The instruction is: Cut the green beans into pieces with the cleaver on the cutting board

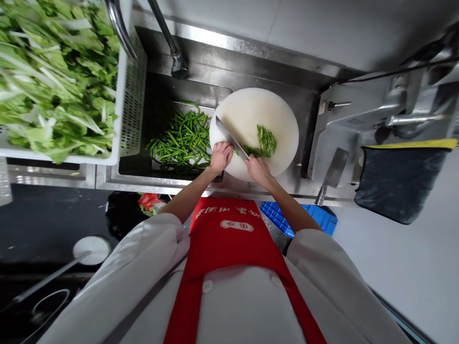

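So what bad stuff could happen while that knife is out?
The left grip is close beside the knife, so a slip might nick a finger. Also, the round board reaches out over the sink basin, so pressing hard on that side could perhaps make it tip or slide.

A round white cutting board (247, 110) is evenly lit by cool, diffuse light, while the sink basin (159, 105) beside it is left in deep shadow. Pale glare is thrown back by the steel ledge (229, 42). Toward the frame's edges, leafy greens (53, 86) and white sleeves (125, 258) are stretched by wide-angle distortion and slightly softened.
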A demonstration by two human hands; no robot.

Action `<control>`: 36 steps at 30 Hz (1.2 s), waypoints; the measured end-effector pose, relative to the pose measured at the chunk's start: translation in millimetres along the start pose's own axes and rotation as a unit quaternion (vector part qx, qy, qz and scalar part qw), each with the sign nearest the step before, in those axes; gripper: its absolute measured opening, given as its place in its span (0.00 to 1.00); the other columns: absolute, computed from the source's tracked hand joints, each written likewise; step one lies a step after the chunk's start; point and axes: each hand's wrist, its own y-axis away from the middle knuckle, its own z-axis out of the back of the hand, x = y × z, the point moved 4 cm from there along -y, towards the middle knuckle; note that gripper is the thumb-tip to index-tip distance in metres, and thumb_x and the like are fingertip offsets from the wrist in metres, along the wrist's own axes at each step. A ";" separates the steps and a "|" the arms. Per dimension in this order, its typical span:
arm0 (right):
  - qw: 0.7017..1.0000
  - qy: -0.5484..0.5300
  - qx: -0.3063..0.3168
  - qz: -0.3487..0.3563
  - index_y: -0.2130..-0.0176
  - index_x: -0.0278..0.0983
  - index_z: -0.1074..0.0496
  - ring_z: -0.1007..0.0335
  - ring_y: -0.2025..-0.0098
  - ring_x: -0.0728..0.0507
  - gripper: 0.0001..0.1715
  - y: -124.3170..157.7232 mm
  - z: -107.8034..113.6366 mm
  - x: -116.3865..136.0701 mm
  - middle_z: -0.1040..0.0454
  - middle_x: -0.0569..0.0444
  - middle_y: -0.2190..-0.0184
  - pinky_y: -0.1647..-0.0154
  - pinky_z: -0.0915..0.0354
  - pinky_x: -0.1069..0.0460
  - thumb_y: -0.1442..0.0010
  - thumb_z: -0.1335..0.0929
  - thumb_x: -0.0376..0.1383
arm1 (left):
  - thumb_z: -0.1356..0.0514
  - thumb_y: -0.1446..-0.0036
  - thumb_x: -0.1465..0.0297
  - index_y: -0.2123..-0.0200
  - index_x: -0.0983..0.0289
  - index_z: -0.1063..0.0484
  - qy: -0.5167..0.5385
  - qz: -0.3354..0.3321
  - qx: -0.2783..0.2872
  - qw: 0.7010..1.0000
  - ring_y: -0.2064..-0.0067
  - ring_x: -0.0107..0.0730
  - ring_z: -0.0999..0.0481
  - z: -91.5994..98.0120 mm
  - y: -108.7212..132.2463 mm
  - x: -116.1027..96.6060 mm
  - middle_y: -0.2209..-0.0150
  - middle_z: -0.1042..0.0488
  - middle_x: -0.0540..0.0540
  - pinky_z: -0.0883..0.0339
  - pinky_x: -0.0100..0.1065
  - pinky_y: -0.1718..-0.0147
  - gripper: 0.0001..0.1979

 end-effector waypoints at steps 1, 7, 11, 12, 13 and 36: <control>1.000 -0.002 -0.004 0.003 0.45 0.31 0.33 0.26 0.49 0.36 0.22 -3.1 2.7 -1.1 0.23 0.36 0.52 0.48 0.36 0.48 0.25 0.45 0.41 | 0.52 0.31 0.67 0.53 0.62 0.25 0.000 0.000 -0.001 1.000 0.51 0.46 0.32 0.3 0.1 0.4 0.53 0.27 0.62 0.38 0.49 0.50 0.15; 1.000 -0.008 -0.001 0.018 0.46 0.32 0.31 0.25 0.49 0.36 0.20 1.8 4.5 -7.1 0.22 0.38 0.53 0.49 0.35 0.49 0.26 0.43 0.40 | 0.51 0.32 0.68 0.56 0.62 0.25 0.008 0.012 -0.010 1.000 0.51 0.46 0.31 -3.1 -0.4 0.9 0.55 0.27 0.62 0.38 0.50 0.50 0.15; 0.999 -0.027 -0.002 0.020 0.46 0.31 0.31 0.25 0.49 0.37 0.21 -5.7 -1.7 0.8 0.23 0.37 0.52 0.49 0.36 0.50 0.25 0.44 0.40 | 0.51 0.31 0.67 0.55 0.61 0.25 0.007 -0.003 -0.004 1.000 0.50 0.45 0.32 2.8 1.0 2.2 0.53 0.27 0.61 0.36 0.49 0.49 0.14; 0.999 -0.031 -0.006 0.023 0.46 0.31 0.31 0.26 0.48 0.37 0.21 -8.7 -1.2 0.4 0.23 0.37 0.51 0.49 0.36 0.50 0.25 0.43 0.41 | 0.50 0.31 0.66 0.55 0.60 0.25 0.003 -0.005 -0.010 1.000 0.50 0.45 0.32 6.9 1.8 4.5 0.53 0.27 0.61 0.36 0.49 0.49 0.14; 0.999 -0.035 -0.008 0.026 0.46 0.32 0.30 0.26 0.48 0.37 0.21 -10.9 -0.2 -2.0 0.23 0.37 0.51 0.49 0.36 0.50 0.25 0.43 0.41 | 0.49 0.32 0.66 0.54 0.60 0.25 -0.003 -0.001 -0.025 1.000 0.49 0.46 0.32 11.7 2.5 7.9 0.53 0.27 0.61 0.36 0.49 0.49 0.13; 0.999 -0.005 0.003 -0.036 0.46 0.31 0.33 0.24 0.51 0.36 0.21 28.0 -10.7 -16.2 0.22 0.37 0.55 0.52 0.34 0.49 0.25 0.46 0.39 | 0.52 0.30 0.67 0.53 0.61 0.25 0.023 -0.014 0.020 0.999 0.53 0.42 0.32 -20.9 2.1 -10.0 0.56 0.28 0.60 0.34 0.45 0.52 0.16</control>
